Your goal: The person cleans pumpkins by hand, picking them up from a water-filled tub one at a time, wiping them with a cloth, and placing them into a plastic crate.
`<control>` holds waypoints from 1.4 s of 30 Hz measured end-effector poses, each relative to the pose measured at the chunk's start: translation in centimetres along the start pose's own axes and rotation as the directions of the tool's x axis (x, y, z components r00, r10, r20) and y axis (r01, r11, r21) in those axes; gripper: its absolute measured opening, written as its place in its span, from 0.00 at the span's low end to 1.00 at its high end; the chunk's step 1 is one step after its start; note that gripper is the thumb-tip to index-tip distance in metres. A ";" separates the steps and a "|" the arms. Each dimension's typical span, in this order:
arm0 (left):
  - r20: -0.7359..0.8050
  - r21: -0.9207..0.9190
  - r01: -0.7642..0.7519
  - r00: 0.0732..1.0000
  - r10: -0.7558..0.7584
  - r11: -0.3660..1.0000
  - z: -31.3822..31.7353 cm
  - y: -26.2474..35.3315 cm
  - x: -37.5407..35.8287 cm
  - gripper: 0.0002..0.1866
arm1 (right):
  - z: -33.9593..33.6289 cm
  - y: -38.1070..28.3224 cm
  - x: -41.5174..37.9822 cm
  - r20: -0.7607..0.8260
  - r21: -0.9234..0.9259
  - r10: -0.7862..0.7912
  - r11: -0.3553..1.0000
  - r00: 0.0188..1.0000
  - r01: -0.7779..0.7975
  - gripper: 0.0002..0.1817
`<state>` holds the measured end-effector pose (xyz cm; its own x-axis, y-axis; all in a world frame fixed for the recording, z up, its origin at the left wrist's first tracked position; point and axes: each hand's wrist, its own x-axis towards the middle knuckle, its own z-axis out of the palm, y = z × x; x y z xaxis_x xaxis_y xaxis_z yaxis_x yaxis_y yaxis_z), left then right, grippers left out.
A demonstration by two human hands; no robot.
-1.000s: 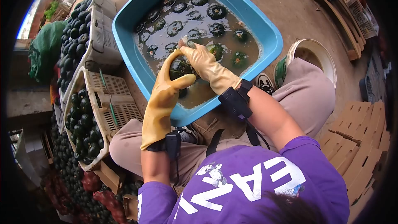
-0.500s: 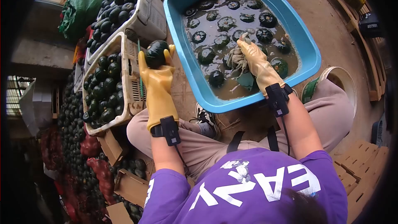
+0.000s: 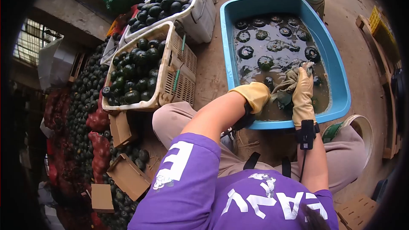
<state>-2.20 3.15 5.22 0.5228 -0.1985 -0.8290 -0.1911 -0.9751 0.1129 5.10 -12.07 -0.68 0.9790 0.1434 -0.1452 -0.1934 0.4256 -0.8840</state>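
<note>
My right hand [image 3: 303, 93], in a yellow rubber glove, is closed on a wet grey cloth [image 3: 288, 81] over the right part of the blue tub [image 3: 343, 87]. The tub holds murky water with several dark green squashes [image 3: 265, 63] in it. At the tub's near left rim is my left hand [image 3: 254, 95], also gloved. It is bent over the rim, and its fingers are hidden behind the glove, so what it holds, if anything, cannot be seen. A dark squash shows just beyond it, and a dark green object lies under the cloth.
Left of the tub stands a white crate [image 3: 164, 74] full of dark green squashes, with a second filled crate [image 3: 204, 15] behind it. Cardboard pieces [image 3: 129, 176] and red net bags [image 3: 100, 155] lie at the left. A bucket [image 3: 360, 130] is near my right knee.
My left hand has moved from beside the crate to the tub's near rim, and the squash it held is out of sight. The view has shifted left. My right hand still grips the cloth.
</note>
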 end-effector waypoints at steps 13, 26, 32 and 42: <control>-0.637 -0.767 -0.637 0.742 -0.207 0.076 3.7 -2.4 1.3 0.25 | 3.5 -2.1 -2.9 0.306 -0.108 0.282 0.959 0.909 -0.261 0.23; -0.813 -0.578 -0.439 0.382 -0.438 0.688 0.5 2.2 -4.7 0.55 | 2.0 -0.8 -3.4 0.524 0.190 0.546 0.673 0.653 -0.715 0.24; -0.857 -0.511 -0.642 0.433 -0.279 0.572 -1.3 4.7 -10.6 0.49 | 2.8 -3.2 -3.4 0.748 0.269 0.426 0.505 0.508 -0.820 0.25; -0.906 -0.417 -0.261 0.200 -0.374 0.871 2.4 5.8 -5.7 0.32 | 2.2 -2.9 -2.5 0.124 0.009 0.464 0.883 0.877 -0.469 0.21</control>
<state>-8.33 -1.15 9.30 0.9283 0.2347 0.2882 0.0434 -0.8385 0.5432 3.07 -11.70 3.18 0.7609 0.4337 -0.4826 -0.6302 0.3167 -0.7089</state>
